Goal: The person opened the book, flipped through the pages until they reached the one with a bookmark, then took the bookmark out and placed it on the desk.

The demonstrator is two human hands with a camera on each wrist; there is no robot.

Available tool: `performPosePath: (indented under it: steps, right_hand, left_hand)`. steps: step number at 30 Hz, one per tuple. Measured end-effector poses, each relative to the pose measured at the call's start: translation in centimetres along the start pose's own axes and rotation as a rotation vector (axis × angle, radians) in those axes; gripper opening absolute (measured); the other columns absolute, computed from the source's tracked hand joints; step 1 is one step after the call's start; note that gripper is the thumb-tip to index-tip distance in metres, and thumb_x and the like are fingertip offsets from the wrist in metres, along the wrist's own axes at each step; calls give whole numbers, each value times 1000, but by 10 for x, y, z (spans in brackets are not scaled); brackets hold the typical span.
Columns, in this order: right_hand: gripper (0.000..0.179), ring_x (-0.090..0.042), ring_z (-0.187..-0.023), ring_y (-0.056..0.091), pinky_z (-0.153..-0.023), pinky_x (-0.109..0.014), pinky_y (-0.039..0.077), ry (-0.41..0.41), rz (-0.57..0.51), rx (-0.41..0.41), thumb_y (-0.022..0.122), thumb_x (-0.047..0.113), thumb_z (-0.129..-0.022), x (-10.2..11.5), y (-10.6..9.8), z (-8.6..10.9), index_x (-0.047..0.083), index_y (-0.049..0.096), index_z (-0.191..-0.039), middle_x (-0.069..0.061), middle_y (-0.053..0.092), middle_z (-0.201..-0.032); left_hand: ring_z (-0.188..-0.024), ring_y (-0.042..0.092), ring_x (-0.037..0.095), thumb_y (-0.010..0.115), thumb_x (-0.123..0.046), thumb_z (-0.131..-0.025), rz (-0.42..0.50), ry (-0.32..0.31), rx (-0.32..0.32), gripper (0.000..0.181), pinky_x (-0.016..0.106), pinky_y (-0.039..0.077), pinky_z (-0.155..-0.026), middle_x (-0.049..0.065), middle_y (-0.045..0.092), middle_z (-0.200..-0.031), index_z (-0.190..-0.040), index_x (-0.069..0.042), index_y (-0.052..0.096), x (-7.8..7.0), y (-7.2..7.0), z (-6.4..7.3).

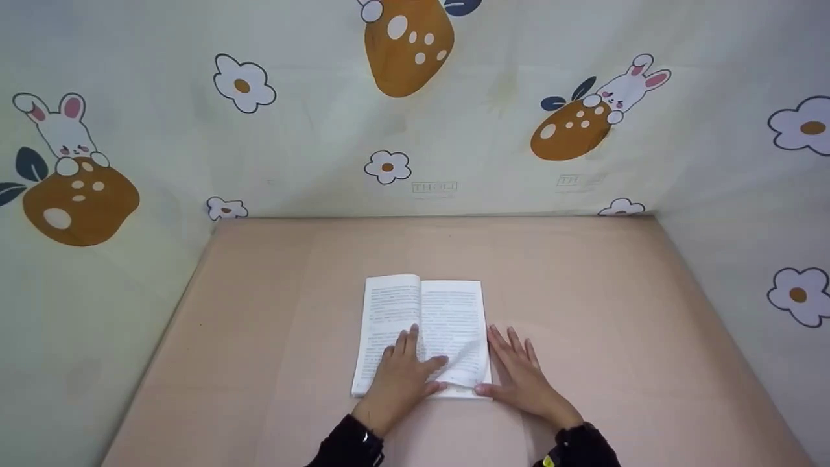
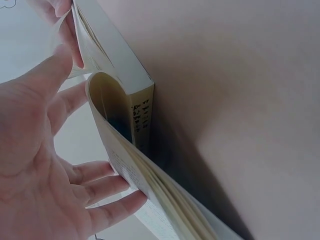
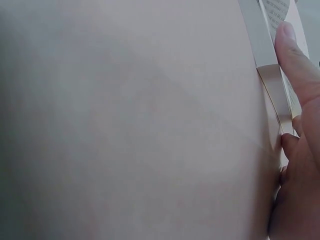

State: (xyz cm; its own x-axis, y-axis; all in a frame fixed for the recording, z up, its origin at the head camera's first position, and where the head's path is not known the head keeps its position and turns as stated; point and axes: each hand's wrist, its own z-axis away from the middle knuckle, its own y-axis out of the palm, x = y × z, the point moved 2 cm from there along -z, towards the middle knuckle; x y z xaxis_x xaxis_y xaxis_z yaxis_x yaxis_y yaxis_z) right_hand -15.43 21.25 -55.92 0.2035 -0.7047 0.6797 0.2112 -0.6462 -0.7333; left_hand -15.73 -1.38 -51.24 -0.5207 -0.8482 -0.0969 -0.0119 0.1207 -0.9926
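Note:
An open book [image 1: 454, 311] lies on the table, its printed pages facing up. My left hand [image 1: 399, 379] rests over the left page and the middle fold, with fingers spread. Its thumb and index finger extend over the lower right page, where the paper bulges up with a slanting crease. In the left wrist view, that hand's thumb [image 2: 60, 62] is near the loose page edge, apart from the index finger. My right hand [image 1: 522, 383] lies along the book's right edge, fingers extended, its thumb at the lower right corner. The right wrist view shows this thumb [image 3: 290, 42] against the page side.
A pinkish-tan tabletop [image 1: 259, 292] surrounds the book. Pale cloth [image 1: 311, 143] printed with rabbits and flowers rises behind the table and on both sides. Dark sleeves [image 1: 350, 444] cover the forearms.

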Motion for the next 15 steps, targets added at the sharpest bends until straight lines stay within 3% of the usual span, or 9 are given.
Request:
performPosePath:
  steps: [7, 15]
  right_hand:
    - [97, -41, -142, 5, -111, -58, -7, -3, 9, -18, 70, 50, -74, -1, 2, 0, 9, 23, -148, -12, 21, -154]
    - [97, -40, -142, 4, -111, -58, -7, 7, 13, -16, 70, 51, -73, 1, 2, -1, 10, 24, -147, -11, 21, -154]
  left_hand:
    - [-122, 47, 42, 54, -43, -89, -8, -10, 2, 32, 49, 48, -87, 28, 45, -134, -118, -34, 64, -1, 0, -2]
    - [-120, 47, 46, 57, -37, -89, 5, -22, -4, 32, 52, 50, -85, 31, 45, -132, -116, -23, 65, -4, -1, -3]
